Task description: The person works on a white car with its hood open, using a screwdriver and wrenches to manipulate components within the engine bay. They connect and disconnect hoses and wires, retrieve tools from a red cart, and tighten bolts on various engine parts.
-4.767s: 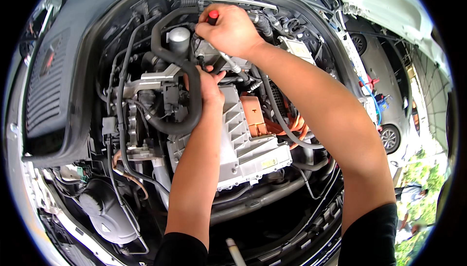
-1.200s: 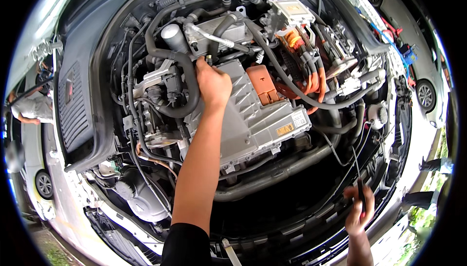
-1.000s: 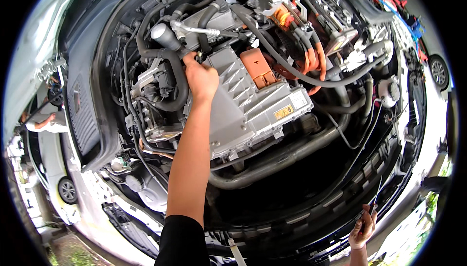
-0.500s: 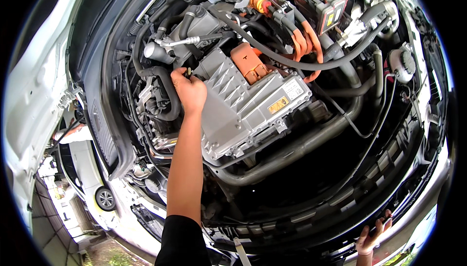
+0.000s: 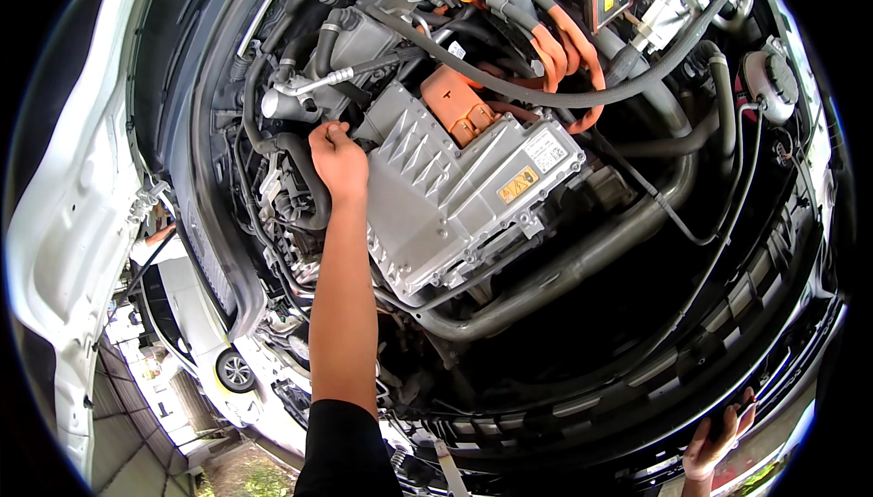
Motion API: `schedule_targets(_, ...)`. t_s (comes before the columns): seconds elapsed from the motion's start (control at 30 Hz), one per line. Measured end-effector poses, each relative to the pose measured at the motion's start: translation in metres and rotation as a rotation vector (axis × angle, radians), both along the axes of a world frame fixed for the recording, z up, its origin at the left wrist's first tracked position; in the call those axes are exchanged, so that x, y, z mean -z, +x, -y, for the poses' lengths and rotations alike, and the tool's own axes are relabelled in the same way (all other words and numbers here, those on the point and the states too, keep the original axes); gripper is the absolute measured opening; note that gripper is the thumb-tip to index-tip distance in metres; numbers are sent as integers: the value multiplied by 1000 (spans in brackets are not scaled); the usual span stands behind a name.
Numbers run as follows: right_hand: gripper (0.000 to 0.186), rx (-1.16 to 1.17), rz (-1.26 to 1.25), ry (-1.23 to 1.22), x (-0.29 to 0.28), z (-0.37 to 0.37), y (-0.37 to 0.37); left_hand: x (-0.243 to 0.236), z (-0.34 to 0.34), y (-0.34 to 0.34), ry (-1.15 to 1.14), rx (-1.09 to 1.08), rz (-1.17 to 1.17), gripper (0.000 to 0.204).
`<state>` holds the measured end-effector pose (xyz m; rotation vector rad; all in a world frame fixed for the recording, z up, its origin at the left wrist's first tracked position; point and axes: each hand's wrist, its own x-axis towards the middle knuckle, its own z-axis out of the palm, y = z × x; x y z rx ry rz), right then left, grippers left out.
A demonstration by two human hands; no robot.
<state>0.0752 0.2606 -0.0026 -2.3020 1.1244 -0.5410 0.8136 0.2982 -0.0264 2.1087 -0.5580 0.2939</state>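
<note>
My left hand [image 5: 340, 162] reaches into the engine bay, its fingers closed at the upper left edge of a ribbed silver metal housing [image 5: 409, 197]. Whatever those fingers hold, if anything, is hidden by the hand. An orange connector cover [image 5: 455, 101] sits on the housing, right of the hand. Just above the hand is a silver cylindrical part [image 5: 289, 104], and a bent black hose [image 5: 314, 179] runs close on its left. Far off at the lower right, my right hand [image 5: 714, 445] is by the car's front edge, thumb and fingers apart.
Thick orange cables [image 5: 577, 47] and a long black hose [image 5: 546, 97] cross above the housing. A metal tube [image 5: 564, 274] curves below it. At right stands a round-capped reservoir [image 5: 771, 88]. Another car [image 5: 195, 315] and a person's arm [image 5: 159, 238] show at left.
The view has shifted slightly. My left hand stays at the housing's edge, its fingers curled more tightly, and a small yellowish bit seen beside its thumb no longer shows. My right hand remains by the front edge.
</note>
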Motion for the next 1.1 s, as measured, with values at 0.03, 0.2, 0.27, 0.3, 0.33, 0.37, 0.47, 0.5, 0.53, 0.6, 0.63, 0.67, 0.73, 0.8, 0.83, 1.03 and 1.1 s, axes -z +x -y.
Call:
schedule_targets(0.03, 50, 4, 10, -18, 1, 1, 2, -3, 6, 2, -14, -36, -62, 26)
schedule_targets(0.2, 50, 3, 20, 8, 0, 1, 3, -16, 12, 19, -203, -79, -425, 43)
schedule_targets(0.27, 50, -13, 13, 17, -3, 1, 3, -29, 20, 18, -162, -96, -522, 50)
schedule_targets(0.3, 51, 7, 28, 23, -2, 0, 3, -35, 24, 17, -139, -106, -569, 53)
schedule_targets(0.33, 52, -6, 20, 13, -1, 2, 3, -35, 23, 18, -165, -96, -589, 56)
schedule_targets(0.37, 52, -19, 2, 16, -3, 4, 3, -36, 22, 20, -190, -86, -609, 58)
schedule_targets(0.47, 54, 19, -69, 39, -6, 0, 1, -36, 25, 21, -226, -55, -655, 57)
schedule_targets(0.5, 53, 12, -50, 59, -6, 0, 1, -36, 26, 21, -222, -52, -661, 58)
schedule_targets(0.53, 53, 1, -28, 73, -7, 0, 1, -38, 24, 21, -224, -52, -664, 58)
schedule_targets(0.6, 53, 35, 53, 111, -2, -5, 0, -41, 23, 23, -255, -33, -699, 42)
schedule_targets(0.63, 53, 49, 96, 129, 0, -5, 1, -45, 27, 22, -260, -31, -711, 38)
schedule_targets(0.67, 53, 22, 46, 100, -1, -4, 0, -48, 29, 23, -265, -30, -722, 33)
schedule_targets(0.73, 53, -30, -53, 38, -6, 1, -1, -58, 21, 39, -114, 32, -800, 23)
schedule_targets(0.8, 53, -2, -92, 33, 2, -8, -19, -68, 21, 46, 80, 98, -847, 24)
schedule_targets(0.83, 52, -5, -110, 25, 2, -8, -20, -75, 28, 37, 177, 103, -845, 26)
schedule_targets(1.03, 52, 9, -133, 30, 6, -12, -30, -89, 35, 51, 339, 292, -956, 28)
schedule_targets(1.1, 51, 6, -137, 42, 10, -12, -36, -86, 29, 57, 356, 257, -902, 28)
